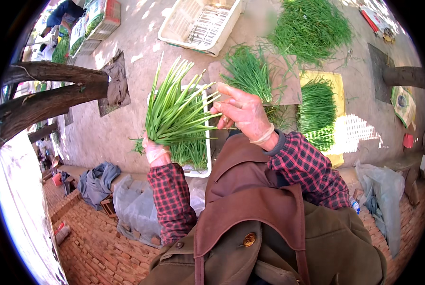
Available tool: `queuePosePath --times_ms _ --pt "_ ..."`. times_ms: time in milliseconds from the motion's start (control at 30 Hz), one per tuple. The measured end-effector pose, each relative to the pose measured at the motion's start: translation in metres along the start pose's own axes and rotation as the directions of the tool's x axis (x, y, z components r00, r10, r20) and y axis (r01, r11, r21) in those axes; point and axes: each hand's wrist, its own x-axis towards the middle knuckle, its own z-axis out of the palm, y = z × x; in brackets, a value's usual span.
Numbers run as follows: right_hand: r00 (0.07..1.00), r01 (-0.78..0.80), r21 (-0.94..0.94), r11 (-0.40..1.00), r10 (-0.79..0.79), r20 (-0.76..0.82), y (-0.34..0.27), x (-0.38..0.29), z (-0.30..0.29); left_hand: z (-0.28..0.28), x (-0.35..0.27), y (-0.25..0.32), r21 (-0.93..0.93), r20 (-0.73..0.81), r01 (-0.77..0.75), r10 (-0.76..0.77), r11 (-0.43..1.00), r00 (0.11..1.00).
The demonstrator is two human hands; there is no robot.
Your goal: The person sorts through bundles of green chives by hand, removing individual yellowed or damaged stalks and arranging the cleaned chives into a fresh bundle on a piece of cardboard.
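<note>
My left hand (156, 151) grips a bunch of garlic chives (173, 110) by its lower, leafy part, the pale stem ends fanning upward and to the right. Beside those ends is my right hand (242, 110), fingers spread and touching or nearly touching a few stem tips. Thin, translucent glove cuffs appear to circle both wrists. Below the bunch stands a white plastic crate (209, 156) with more chives (189, 153) in it, partly hidden by the bunch and my left hand.
Right of my right hand, chives (250, 73) lie on a board, and a neat stack (317, 110) rests on yellow sheeting (339, 131). Farther off are a loose chive heap (310, 30) and a white crate (198, 28). Tree trunks (55, 73) stand left. Another person (64, 16) bends near filled crates.
</note>
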Motion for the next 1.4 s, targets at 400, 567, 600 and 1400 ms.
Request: queuePosePath --times_ms 400,567,600,1400 --pt "0.996 0.094 0.423 0.901 -0.091 -0.027 0.003 0.053 -0.062 0.005 -0.014 0.008 -0.153 0.087 0.105 -0.092 0.983 0.992" --pt "0.998 0.059 -0.302 0.952 -0.064 -0.009 0.02 0.051 -0.085 -0.012 -0.001 0.004 -0.181 0.141 0.096 -0.071 0.979 0.987" --pt "0.983 0.184 -0.183 0.966 -0.186 0.006 0.026 0.054 -0.072 -0.012 -0.001 0.004 -0.181 0.142 0.102 -0.077 0.978 0.987" --pt "0.99 -0.142 -0.277 0.95 0.131 -0.055 0.066 0.035 -0.126 -0.027 0.0 0.011 -0.097 0.147 0.094 -0.079 0.991 0.986"
